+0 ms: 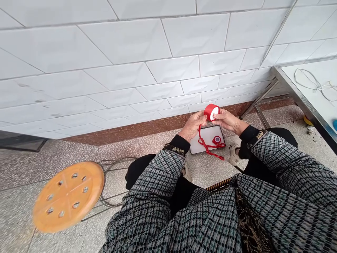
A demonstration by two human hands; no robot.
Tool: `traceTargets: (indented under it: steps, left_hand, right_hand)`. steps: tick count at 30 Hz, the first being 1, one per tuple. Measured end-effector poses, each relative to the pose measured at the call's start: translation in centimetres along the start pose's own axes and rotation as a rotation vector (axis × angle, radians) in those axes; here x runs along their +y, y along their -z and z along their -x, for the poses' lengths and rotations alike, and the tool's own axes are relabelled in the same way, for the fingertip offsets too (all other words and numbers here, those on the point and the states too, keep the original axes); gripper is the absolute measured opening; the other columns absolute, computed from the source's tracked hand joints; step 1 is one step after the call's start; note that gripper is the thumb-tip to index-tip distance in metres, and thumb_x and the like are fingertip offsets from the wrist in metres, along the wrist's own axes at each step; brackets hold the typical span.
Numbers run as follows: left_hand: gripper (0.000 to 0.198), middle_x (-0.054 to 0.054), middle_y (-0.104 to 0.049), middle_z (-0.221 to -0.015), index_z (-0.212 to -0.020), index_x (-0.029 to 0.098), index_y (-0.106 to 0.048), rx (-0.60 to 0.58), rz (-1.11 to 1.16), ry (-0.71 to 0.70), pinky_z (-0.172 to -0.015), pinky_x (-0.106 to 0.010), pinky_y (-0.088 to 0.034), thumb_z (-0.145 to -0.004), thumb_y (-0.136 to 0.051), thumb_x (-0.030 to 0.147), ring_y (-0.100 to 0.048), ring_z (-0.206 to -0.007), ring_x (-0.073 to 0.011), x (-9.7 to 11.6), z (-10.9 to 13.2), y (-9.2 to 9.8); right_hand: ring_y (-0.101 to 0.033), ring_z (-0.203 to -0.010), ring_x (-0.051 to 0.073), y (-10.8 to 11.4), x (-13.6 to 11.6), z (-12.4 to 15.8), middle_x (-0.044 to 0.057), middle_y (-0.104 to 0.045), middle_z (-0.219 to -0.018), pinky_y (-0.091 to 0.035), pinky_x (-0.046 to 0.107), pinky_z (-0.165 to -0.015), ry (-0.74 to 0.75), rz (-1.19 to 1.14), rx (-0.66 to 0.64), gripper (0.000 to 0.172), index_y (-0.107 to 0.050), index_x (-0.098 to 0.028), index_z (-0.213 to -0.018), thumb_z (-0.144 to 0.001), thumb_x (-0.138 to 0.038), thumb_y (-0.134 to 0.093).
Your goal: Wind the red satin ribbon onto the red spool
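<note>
I sit facing a white tiled wall, both arms in checked sleeves stretched out over my knees. My right hand (228, 121) grips a red roll of ribbon (211, 111) with a white face. My left hand (192, 125) is closed on the red ribbon strand (204, 142) that hangs from the roll. The strand trails down onto a white board (204, 134) lying on the floor between my feet. A small red spool (217, 140) rests on that board.
A round orange stool (67, 195) with holes in its seat stands at my left on wire legs. A metal-edged table (308, 92) with white cords on top is at the right. The floor is speckled stone.
</note>
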State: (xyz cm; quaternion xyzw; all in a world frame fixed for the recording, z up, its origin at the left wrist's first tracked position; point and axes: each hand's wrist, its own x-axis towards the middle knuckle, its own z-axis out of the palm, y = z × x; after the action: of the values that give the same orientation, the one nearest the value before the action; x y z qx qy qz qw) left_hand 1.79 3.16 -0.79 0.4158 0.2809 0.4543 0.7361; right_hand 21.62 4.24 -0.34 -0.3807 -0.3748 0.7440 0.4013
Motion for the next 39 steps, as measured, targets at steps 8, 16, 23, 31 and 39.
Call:
traceTargets:
  steps: [8, 16, 23, 31, 39]
  left_hand:
    - [0.044, 0.001, -0.064, -0.073, -0.091, 0.015, -0.075, -0.007, -0.095, 0.148, -0.055, -0.025, -0.023, -0.064, -0.099, 0.04, -0.033, -0.055, -0.0061, -0.1, 0.2, 0.7]
    - [0.036, 0.002, -0.062, -0.071, -0.094, 0.017, -0.07, 0.116, -0.141, 0.069, -0.06, -0.023, -0.035, -0.073, -0.092, 0.035, -0.048, -0.059, -0.0079, -0.5, 0.7, -0.1]
    - [0.035, 0.004, -0.063, -0.068, -0.088, 0.017, -0.066, 0.14, -0.192, 0.142, -0.063, -0.025, -0.046, -0.069, -0.092, 0.028, -0.052, -0.056, -0.0076, 0.1, 0.7, 0.3]
    - [0.028, 0.008, -0.057, -0.06, -0.093, 0.018, -0.074, 0.026, -0.163, 0.209, -0.072, -0.032, -0.056, -0.071, -0.089, 0.027, -0.041, -0.046, -0.0048, -0.1, 0.9, 0.8]
    - [0.03, 0.001, -0.062, -0.068, -0.075, 0.018, -0.059, 0.05, 0.061, 0.173, -0.062, -0.024, -0.047, -0.067, -0.088, 0.024, -0.058, -0.062, -0.0105, -0.4, 1.0, 0.0]
  right_hand:
    - [-0.065, -0.12, 0.028, 0.7, -3.2, -0.2, 0.009, -0.075, -0.124, -0.049, 0.048, -0.114, 0.418, 1.001, -0.175, 0.042, -0.076, -0.023, -0.117, -0.077, -0.011, -0.077]
    - [-0.061, -0.088, 0.021, 1.4, -3.4, 0.3, 0.007, -0.072, -0.099, -0.047, 0.032, -0.085, 0.357, 1.366, -0.076, 0.031, -0.067, -0.016, -0.108, -0.078, -0.01, -0.065]
    - [-0.067, -0.093, 0.024, 1.9, -3.3, -0.1, 0.007, -0.075, -0.103, -0.047, 0.031, -0.084, 0.256, 1.464, 0.044, 0.035, -0.067, -0.018, -0.112, -0.078, -0.01, -0.068]
    - [-0.069, -0.098, 0.027, 2.0, -2.7, 0.1, 0.01, -0.076, -0.109, -0.048, 0.034, -0.09, 0.24, 1.516, 0.017, 0.036, -0.066, -0.019, -0.116, -0.082, -0.008, -0.07]
    - [-0.066, -0.09, 0.024, 1.0, -3.6, 0.7, 0.007, -0.073, -0.097, -0.05, 0.033, -0.082, 0.18, 1.439, -0.005, 0.032, -0.062, -0.019, -0.112, -0.083, -0.008, -0.067]
